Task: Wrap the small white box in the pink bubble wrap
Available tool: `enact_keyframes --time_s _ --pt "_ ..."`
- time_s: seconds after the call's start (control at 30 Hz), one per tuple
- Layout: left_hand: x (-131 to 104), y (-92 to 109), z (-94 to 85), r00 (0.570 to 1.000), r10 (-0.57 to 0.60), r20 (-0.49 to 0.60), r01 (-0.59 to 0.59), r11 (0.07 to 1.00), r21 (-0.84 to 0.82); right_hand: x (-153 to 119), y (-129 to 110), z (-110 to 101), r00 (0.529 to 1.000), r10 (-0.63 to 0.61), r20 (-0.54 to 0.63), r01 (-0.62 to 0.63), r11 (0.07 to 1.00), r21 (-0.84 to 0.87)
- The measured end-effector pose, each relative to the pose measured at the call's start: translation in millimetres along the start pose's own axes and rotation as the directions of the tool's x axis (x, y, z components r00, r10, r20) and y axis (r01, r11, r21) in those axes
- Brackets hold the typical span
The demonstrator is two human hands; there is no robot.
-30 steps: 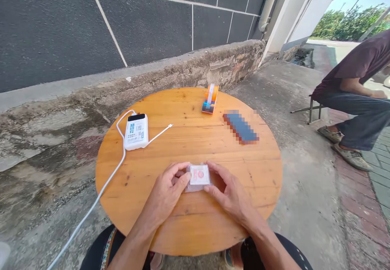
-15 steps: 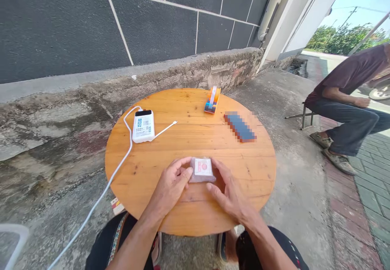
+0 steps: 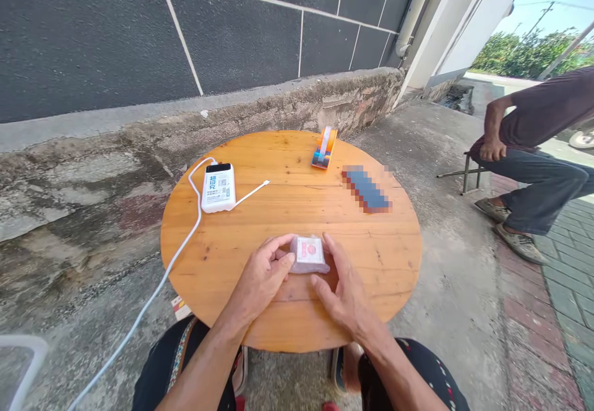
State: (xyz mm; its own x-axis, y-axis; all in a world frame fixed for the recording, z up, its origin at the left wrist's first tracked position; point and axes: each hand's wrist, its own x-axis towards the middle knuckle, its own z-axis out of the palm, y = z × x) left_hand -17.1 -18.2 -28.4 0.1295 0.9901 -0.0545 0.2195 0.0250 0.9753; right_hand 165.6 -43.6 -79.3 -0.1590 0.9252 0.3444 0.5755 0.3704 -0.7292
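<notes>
A small flat packet (image 3: 310, 251) in clear wrap, with a white label and red print, rests on the round wooden table (image 3: 260, 225) near its front. My left hand (image 3: 263, 275) pinches the packet's left edge between thumb and fingers. On the other side, my right hand (image 3: 342, 287) curves around the right edge, thumb spread away from the fingers. Its fingertips lie at or very near the wrap; contact is hard to make out.
A white power bank (image 3: 219, 188) with a cable (image 3: 185, 250) lies at the table's left. At the back stands an orange tape dispenser (image 3: 325, 148). A pixelated, dark flat object (image 3: 366, 189) lies to the right. Another person (image 3: 533, 126) sits on a stool beyond the table.
My right thumb has shifted slightly left and away from the packet, which stays in place. The seated person's arm has moved back, with the hand now near the hip.
</notes>
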Motion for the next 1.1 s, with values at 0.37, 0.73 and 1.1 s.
enact_keyframes --time_s 0.37,0.73,1.1 --pt "-2 -4 -5.2 0.993 -0.048 0.112 0.051 0.998 -0.026 10 2 -2 1.0 0.018 -0.011 -0.018 1.0 0.01" --pt "-3 -7 -4.9 0.988 -0.033 0.153 0.037 0.999 -0.024 13 0 -5 1.0 -0.027 0.001 0.027 1.0 0.016" --pt "-23 52 -21.7 0.856 0.486 -0.178 -0.517 0.815 -0.263 13 -6 -22 0.991 0.091 0.093 -0.117 0.939 0.325"
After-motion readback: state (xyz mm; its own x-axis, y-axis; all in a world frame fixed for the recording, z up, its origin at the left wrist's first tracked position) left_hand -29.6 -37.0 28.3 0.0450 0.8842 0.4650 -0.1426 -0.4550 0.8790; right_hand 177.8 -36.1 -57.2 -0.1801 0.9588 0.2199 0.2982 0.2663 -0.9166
